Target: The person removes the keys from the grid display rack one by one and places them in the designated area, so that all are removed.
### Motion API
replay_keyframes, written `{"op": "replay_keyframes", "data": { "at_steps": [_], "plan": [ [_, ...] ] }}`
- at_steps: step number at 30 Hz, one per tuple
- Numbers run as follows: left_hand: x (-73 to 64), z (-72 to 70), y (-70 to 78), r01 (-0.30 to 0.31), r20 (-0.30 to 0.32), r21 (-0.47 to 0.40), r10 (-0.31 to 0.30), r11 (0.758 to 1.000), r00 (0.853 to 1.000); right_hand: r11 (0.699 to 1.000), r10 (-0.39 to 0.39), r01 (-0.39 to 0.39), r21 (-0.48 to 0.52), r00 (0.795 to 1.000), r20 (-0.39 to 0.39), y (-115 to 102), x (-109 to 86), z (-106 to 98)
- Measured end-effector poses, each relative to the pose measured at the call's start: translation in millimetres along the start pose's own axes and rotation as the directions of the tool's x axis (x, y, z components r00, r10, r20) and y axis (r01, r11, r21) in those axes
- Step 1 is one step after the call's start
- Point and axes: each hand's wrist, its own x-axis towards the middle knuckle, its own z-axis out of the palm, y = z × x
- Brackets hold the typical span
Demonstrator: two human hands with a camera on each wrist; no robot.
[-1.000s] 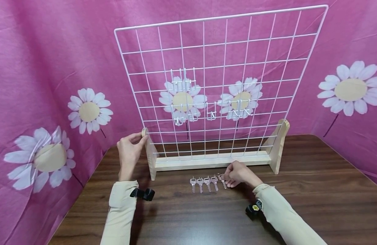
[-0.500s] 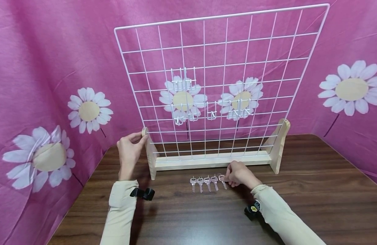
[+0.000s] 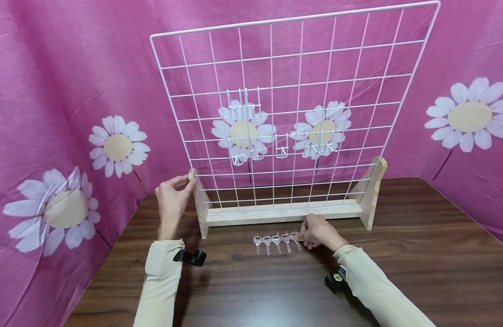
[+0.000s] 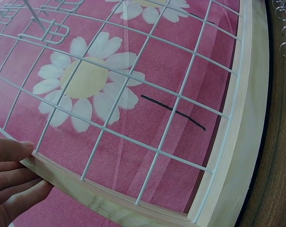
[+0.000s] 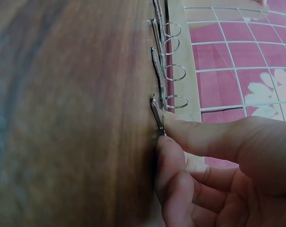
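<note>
My right hand [image 3: 320, 232] pinches the rightmost key [image 3: 297, 245] between thumb and forefinger, low at the table. Seen from the right wrist, this silvery key [image 5: 156, 113] stands edge-on at the fingertips. Several similar keys [image 3: 277, 244] with small metal rings [image 5: 176, 73] lie in a row to its left. My left hand [image 3: 172, 200] grips the top of the left wooden upright [image 3: 200, 209], which supports a white wire grid [image 3: 292, 19]. In the left wrist view, the thumb [image 4: 13, 148] lies on one side of the wood and the fingers on the other.
White wire hooks [image 3: 281, 152] hang on the grid in an upper group and a lower row. A wooden base bar [image 3: 284, 213] joins the left upright to the right upright [image 3: 374, 195] behind the keys. Pink flowered cloth [image 3: 112, 68] surrounds the brown table [image 3: 251, 290].
My right hand has shifted slightly left with the pinched key, bringing it closer to the row. The left hand keeps its hold on the upright.
</note>
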Motion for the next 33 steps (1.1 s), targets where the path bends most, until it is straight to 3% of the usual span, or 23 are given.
{"op": "replay_keyframes", "data": {
  "at_steps": [13,20,33],
  "plan": [
    [-1.1,1.0,-0.2,0.028,0.004,-0.005,-0.028,1.000,1.000,0.999,-0.016,0.015,0.043,1.000,0.006,2.1,-0.4,-0.4],
    [-0.3,1.3,0.4,0.021,0.005,-0.007,-0.021,1.000,1.000,0.992,-0.004,-0.001,0.123,0.999,0.039,3.5,-1.1,0.1],
    [-0.2,0.8,-1.5,0.018,0.008,-0.014,-0.018,1.000,1.000,0.987,0.018,-0.033,0.155,0.995,0.099,0.6,-4.2,1.7]
  ]
}}
